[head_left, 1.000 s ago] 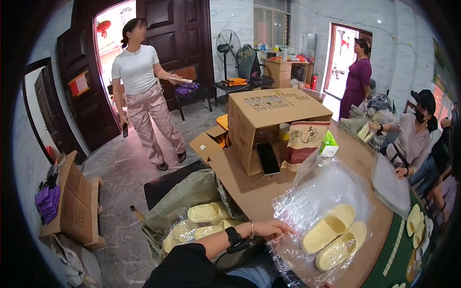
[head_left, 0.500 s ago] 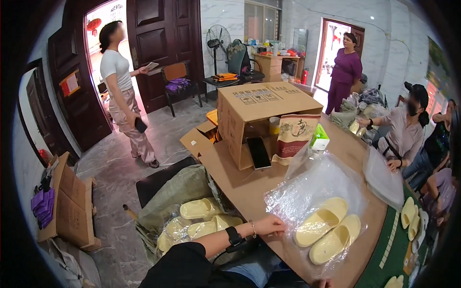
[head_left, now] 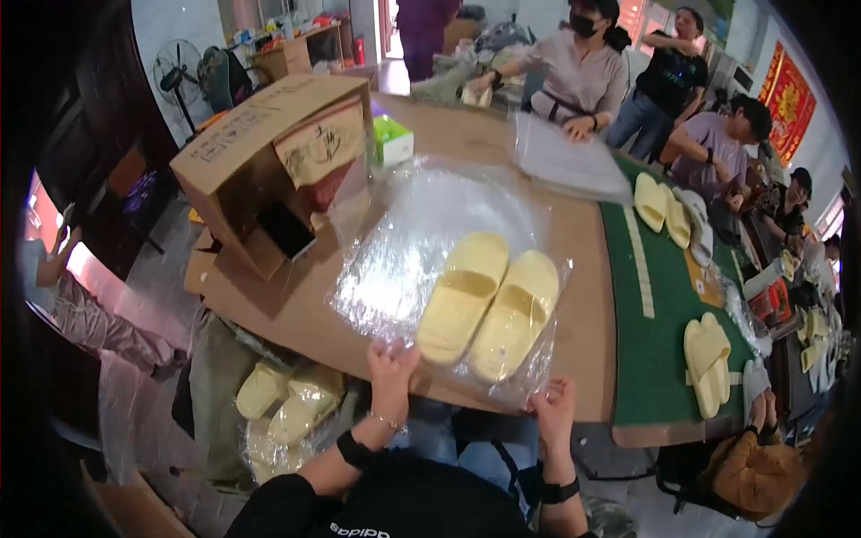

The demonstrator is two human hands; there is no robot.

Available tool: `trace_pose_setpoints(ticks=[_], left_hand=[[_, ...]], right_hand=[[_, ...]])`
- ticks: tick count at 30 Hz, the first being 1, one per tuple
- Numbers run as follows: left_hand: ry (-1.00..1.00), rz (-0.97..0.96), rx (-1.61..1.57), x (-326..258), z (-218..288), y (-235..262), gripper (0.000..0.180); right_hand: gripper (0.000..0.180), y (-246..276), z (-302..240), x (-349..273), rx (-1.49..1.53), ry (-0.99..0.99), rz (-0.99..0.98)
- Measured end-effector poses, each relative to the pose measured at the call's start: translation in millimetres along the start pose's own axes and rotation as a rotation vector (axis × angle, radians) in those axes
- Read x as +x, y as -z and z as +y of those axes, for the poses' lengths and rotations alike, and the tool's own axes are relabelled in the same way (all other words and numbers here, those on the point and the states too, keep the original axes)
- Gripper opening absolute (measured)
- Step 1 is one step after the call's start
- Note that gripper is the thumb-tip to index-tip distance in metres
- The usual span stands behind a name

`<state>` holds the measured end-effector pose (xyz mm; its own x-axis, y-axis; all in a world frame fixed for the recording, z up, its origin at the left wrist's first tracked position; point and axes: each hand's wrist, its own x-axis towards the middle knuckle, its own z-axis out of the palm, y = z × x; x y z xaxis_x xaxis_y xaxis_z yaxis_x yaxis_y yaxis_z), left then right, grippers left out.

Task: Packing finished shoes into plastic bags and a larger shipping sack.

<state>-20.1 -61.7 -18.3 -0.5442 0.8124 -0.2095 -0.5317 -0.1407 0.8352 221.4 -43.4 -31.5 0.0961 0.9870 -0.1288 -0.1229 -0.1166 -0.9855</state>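
Observation:
A pair of pale yellow slippers [head_left: 463,298] lies side by side inside a clear plastic bag [head_left: 395,247] on the brown-topped table [head_left: 578,359]. My left hand [head_left: 392,372] is at the bag's near edge, beside the heel of the left slipper, its fingers bent in on the film. At the bag's near right corner, my right hand [head_left: 554,403] pinches the plastic between thumb and fingers. Glare on the film blurs part of the bag's outline.
An open cardboard box [head_left: 238,143] with a phone [head_left: 285,231] stands left. More bagged yellow slippers [head_left: 300,408] fill a sack below the table edge. Flat clear bags [head_left: 569,161] lie at the far side. A green mat [head_left: 639,359] holds loose slippers [head_left: 708,363]. Co-workers stand and sit beyond.
My view has swung right, bringing more people and the green mat in. My right hand has come up to the bag's corner; my left hand stays at its edge.

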Motion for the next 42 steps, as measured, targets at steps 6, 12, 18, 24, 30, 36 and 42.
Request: trace_pose_setpoints(ticks=[6,12,18,24,30,36,42], left_hand=[[0.115,-0.014,-0.098,-22,-13,-8,0.038],[0.556,-0.363,-0.479,-13,0,-32,0.038],[0.586,-0.364,-0.478,5,-16,-43,0.039],[0.632,-0.437,-0.419,7,-16,-31,0.038],[0.729,-0.509,-0.397,1,7,-21,0.041],[0.691,-0.591,-0.649,9,17,22,0.046],[0.534,-0.623,-0.985,13,49,105,0.057]], right_hand=[[0.039,5,-4,-11,0.261,-0.192,-0.083],[0.022,-12,-21,-17,0.356,-0.277,-0.28],[0.019,-22,-30,-27,0.145,-0.267,-0.453],[0.014,-29,-19,-38,0.052,-0.265,-0.491],[0.02,-25,-17,-45,-0.187,-0.094,-0.64],[0.031,-29,-44,-49,-0.402,0.244,-0.825],[0.054,-12,-17,-12,-0.84,0.671,-0.328]])
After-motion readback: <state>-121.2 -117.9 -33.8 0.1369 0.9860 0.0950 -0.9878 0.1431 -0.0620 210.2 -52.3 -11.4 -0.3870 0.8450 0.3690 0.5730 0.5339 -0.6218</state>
